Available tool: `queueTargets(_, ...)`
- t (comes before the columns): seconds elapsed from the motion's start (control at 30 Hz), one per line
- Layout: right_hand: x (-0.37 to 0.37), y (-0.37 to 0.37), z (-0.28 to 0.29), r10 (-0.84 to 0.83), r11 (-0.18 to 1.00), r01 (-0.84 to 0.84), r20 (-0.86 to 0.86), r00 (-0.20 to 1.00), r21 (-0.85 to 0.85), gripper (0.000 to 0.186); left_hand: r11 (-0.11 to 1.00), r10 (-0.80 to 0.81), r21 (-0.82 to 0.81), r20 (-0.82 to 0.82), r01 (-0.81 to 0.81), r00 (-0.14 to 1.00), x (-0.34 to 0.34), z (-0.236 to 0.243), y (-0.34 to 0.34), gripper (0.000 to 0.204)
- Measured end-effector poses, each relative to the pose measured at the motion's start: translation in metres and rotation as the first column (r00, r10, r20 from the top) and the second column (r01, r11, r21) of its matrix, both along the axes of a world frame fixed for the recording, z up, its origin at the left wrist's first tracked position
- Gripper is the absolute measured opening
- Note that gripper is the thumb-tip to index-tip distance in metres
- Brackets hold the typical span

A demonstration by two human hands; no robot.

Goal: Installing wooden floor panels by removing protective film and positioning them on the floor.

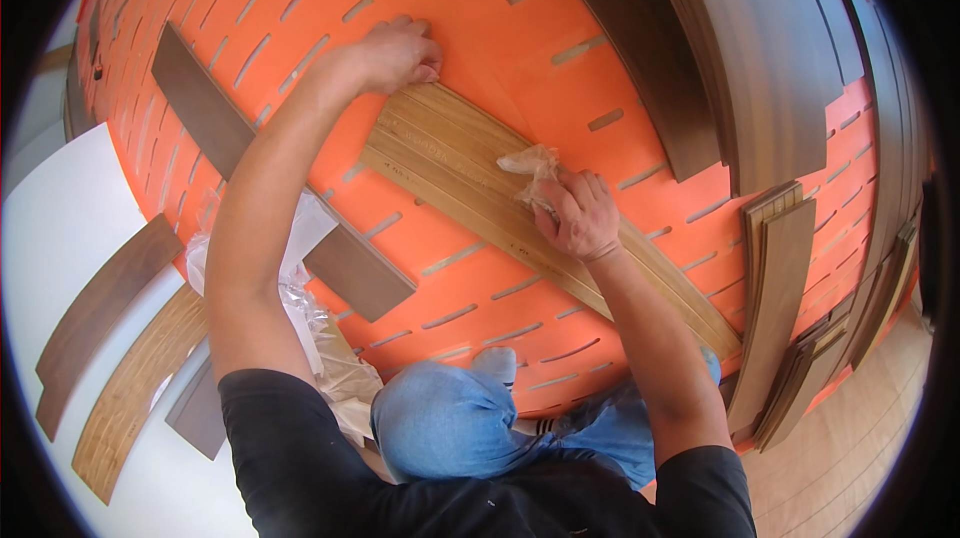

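A light brown floor plank (480, 190), grooved along its length and showing its underside, lies slantwise on orange slotted underlay (480, 48). At its far left end is my left hand (400, 56), fingers curled together by the plank's corner; what they hold, if anything, is hidden. My right hand (580, 216) is closed on a crumpled piece of clear plastic wrap (533, 170) above the middle of the plank. Left of that plank, a dark brown plank (362, 273) rests partly under my left forearm.
Dark planks (770, 48) lie at the upper right, and stacked narrow planks (780, 278) stand below them. More planks (140, 388) lie on a white surface (60, 208) at the left. Crumpled plastic wrapping (310, 308) sits beside my left arm. My knee (440, 423) is close below.
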State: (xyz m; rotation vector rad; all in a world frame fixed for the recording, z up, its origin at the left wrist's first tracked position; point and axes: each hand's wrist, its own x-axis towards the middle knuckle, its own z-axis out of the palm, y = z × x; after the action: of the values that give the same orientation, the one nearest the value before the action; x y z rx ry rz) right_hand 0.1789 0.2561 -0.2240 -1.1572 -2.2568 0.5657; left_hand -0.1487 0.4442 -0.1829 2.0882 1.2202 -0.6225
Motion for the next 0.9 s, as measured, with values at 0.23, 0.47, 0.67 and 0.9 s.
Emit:
queueTargets(0.23, 0.001, -0.001, -0.002, 0.014, 1.000, -0.014, -0.016, 1.000, 0.006, 0.037, 0.980, -0.042, 0.198, 0.124, 0.016, 0.991, -0.018, -0.021, -0.025, 0.018)
queueTargets(0.47, 0.004, -0.001, -0.005, 0.034, 0.999, -0.033, -0.032, 0.999, 0.024, 0.042, 0.953, 0.203, 0.157, 0.307, -0.259, 0.930, -0.027, -0.033, -0.043, 0.018)
queueTargets(0.67, 0.001, 0.002, -0.001, 0.008, 0.999, -0.005, -0.055, 0.998, 0.053, 0.042, 0.932, 0.268, 0.131, 0.379, -0.338, 0.886, -0.034, -0.036, -0.046, 0.017)
queueTargets(0.9, 0.000, 0.001, -0.001, 0.001, 0.999, 0.000, -0.046, 0.999, 0.038, 0.042, 0.850, 0.424, 0.117, 0.427, -0.514, 0.799, -0.032, -0.033, -0.060, 0.026)
